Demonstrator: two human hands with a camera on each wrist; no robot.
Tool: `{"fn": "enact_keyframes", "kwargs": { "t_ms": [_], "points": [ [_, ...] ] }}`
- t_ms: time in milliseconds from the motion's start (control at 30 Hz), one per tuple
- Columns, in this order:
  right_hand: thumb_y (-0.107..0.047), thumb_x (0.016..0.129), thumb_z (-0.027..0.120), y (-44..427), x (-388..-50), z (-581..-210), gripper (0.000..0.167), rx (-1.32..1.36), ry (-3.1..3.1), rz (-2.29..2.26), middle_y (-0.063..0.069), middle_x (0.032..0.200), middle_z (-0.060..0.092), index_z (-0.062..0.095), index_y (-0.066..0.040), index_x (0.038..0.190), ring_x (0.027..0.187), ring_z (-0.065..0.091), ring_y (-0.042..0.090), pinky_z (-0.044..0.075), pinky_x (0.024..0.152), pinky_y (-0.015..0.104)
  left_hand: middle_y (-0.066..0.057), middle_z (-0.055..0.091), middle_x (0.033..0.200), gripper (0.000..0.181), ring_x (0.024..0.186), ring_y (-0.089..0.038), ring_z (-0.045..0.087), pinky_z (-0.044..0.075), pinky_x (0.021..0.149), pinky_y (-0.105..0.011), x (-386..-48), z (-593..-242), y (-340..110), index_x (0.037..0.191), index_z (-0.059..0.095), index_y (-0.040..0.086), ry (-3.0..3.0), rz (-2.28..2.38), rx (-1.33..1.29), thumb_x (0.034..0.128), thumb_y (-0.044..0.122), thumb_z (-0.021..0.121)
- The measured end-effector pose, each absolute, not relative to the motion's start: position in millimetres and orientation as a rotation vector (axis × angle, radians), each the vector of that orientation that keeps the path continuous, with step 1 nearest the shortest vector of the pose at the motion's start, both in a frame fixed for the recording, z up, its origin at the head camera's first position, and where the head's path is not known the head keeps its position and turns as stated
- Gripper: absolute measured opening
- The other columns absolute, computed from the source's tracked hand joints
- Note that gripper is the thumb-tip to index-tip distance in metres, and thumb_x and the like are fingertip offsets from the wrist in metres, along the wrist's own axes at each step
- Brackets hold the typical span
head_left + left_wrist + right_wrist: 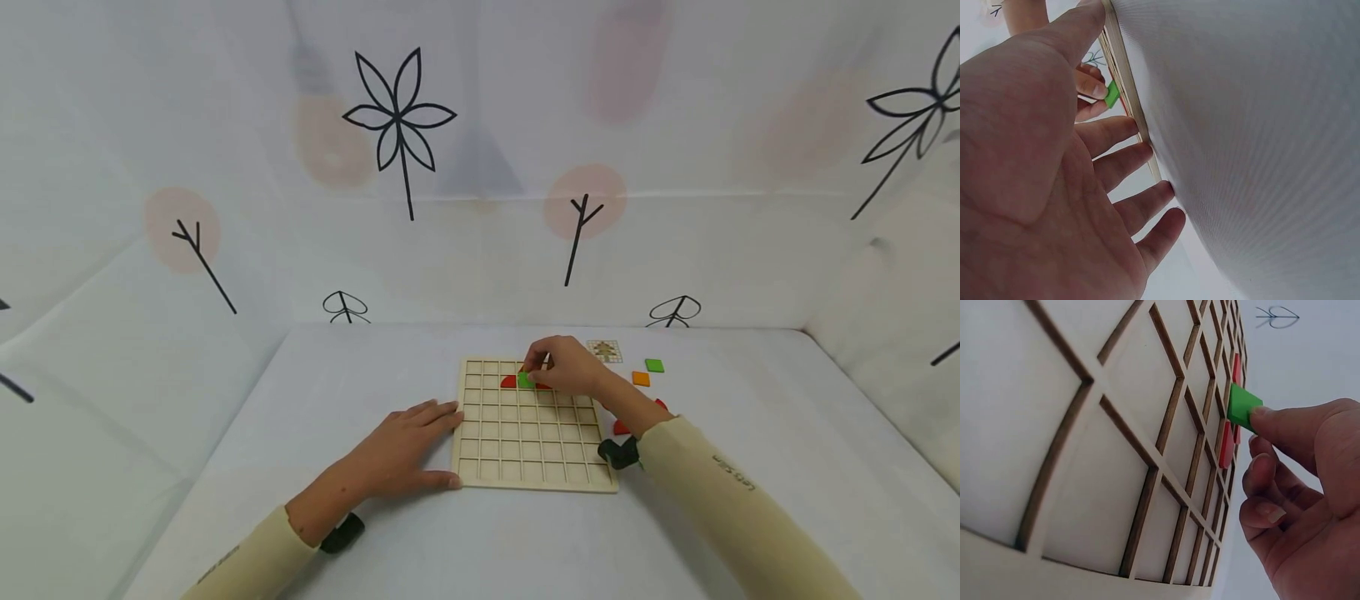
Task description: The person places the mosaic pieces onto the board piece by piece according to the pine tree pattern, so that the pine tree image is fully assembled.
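Observation:
A pale wooden grid board (517,450) lies flat on the white table. My right hand (572,367) pinches a green square tile (1246,407) between thumb and fingers, over the board's far rows. The tile is tilted in the right wrist view, its lower edge at the grid. A red rounded piece (508,382) sits in a cell left of it, and another red piece (543,386) on its right is partly hidden by my hand. My left hand (405,446) rests at the board's left edge, fingers nearly straight and spread, fingertips touching the rim (1127,75).
Right of the board lie a green tile (655,365), an orange tile (641,379) and red pieces (621,427), partly behind my right forearm. A small card (604,351) with a tree-like pattern lies by the board's far right corner. A patterned white cloth hangs behind.

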State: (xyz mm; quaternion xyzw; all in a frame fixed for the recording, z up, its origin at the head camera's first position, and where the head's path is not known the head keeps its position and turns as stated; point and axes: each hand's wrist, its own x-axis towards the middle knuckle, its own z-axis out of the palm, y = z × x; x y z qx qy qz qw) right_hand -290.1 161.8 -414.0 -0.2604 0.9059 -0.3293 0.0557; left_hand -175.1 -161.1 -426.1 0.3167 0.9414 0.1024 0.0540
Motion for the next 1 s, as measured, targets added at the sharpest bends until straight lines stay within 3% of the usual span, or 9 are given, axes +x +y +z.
{"fn": "enact_keyframes", "kwargs": {
  "t_ms": [700, 1000],
  "points": [
    [-0.012, 0.097, 0.078, 160.1, -289.4, -419.3, 0.005, -0.781, 2.821, -0.897, 0.000, 0.091, 0.069, 0.075, -0.010, 0.095, 0.078, 0.059, 0.014, 0.052, 0.075, 0.036, -0.003, 0.038, 0.171, 0.088, 0.157, -0.036, 0.033, 0.036, 0.120, -0.061, -174.0, -422.2, -158.9, 0.163, 0.043, 0.019, 2.855, 0.326, 0.964, 0.0932, 0.063, 0.074],
    [-0.006, 0.100, 0.071, 183.4, -281.0, -411.2, 0.005, -0.754, 2.848, -0.952, 0.002, 0.093, 0.070, 0.075, -0.009, 0.099, 0.075, 0.057, 0.017, 0.051, 0.072, 0.035, -0.003, 0.038, 0.170, 0.088, 0.157, -0.036, 0.034, 0.036, 0.119, -0.061, -173.4, -422.0, -158.7, 0.163, 0.044, 0.018, 2.860, 0.333, 0.967, 0.0929, 0.062, 0.075]
  ]
}}
